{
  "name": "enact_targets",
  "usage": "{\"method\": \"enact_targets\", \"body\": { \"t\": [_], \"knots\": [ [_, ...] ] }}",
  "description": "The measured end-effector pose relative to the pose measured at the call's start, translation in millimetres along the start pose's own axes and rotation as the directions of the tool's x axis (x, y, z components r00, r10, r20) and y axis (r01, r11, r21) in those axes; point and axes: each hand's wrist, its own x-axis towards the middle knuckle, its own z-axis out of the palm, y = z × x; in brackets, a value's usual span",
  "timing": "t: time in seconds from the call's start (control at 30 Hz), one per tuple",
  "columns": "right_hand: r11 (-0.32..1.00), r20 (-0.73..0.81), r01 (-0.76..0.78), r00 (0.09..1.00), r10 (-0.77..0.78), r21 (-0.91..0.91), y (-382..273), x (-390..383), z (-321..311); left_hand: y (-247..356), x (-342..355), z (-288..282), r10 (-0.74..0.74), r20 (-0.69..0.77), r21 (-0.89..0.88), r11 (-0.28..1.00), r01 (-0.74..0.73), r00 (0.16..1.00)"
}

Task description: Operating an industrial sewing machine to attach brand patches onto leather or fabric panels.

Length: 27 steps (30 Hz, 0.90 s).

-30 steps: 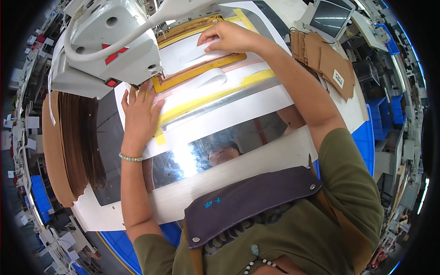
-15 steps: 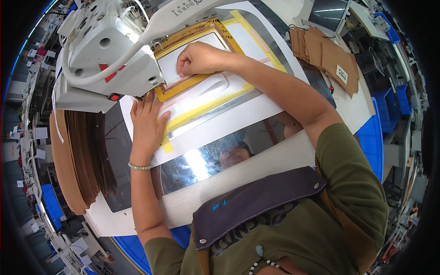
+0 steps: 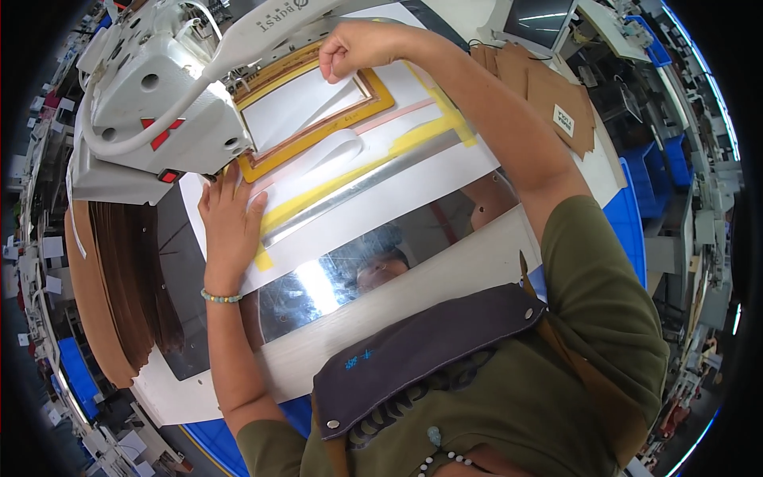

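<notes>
My left hand (image 3: 230,234) lies flat with fingers apart on a white sheet (image 3: 453,176), its fingertips beside the near left corner of a yellow frame (image 3: 322,137). Raised over the frame's far right part, my right hand (image 3: 354,52) is closed in a pinch. A thin white paper (image 3: 280,107) inside the frame slopes up to those fingertips, its edge running diagonally; the pinched corner itself is hidden. Yellow tape strips (image 3: 413,141) and a curled white strip (image 3: 338,151) lie on the near side of the frame. A white sewing machine head (image 3: 171,103) overhangs the frame's left end.
Stacked brown pieces (image 3: 119,294) stand at the left. More brown pieces (image 3: 548,95) lie at the far right near a dark screen (image 3: 536,20). A shiny metal plate (image 3: 342,290) lies nearest me, and a blue bin (image 3: 632,226) is beside the table's right edge.
My right hand has moved from low inside the frame toward its far right side, and the paper there now slopes up with it. My left hand stays flat by the frame corner.
</notes>
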Motion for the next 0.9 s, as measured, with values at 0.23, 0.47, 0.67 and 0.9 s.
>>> {"method": "enact_targets", "body": {
  "t": [0.23,0.47,0.67,0.9],
  "knots": [
    [0.959,0.122,-0.089,0.985,0.126,-0.269,4.4,-11.9,9.8,1.0,-0.5,1.1,-0.002,-0.042,0.007,1.0,0.002,0.999],
    [0.917,0.235,-0.051,0.96,0.155,-0.395,0.0,-1.0,5.4,6.8,2.5,-2.2,-0.011,-0.034,0.009,1.0,0.011,0.999],
    [0.853,0.255,-0.075,0.937,0.237,-0.516,-16.4,-3.5,10.3,4.8,0.4,-1.5,-0.017,-0.027,0.027,0.999,0.017,0.999],
    [0.485,-0.17,-0.076,0.974,-0.152,-0.871,18.8,3.7,51.0,3.4,3.2,3.0,-0.027,-0.04,0.025,0.999,0.028,0.999]
  ]
}}
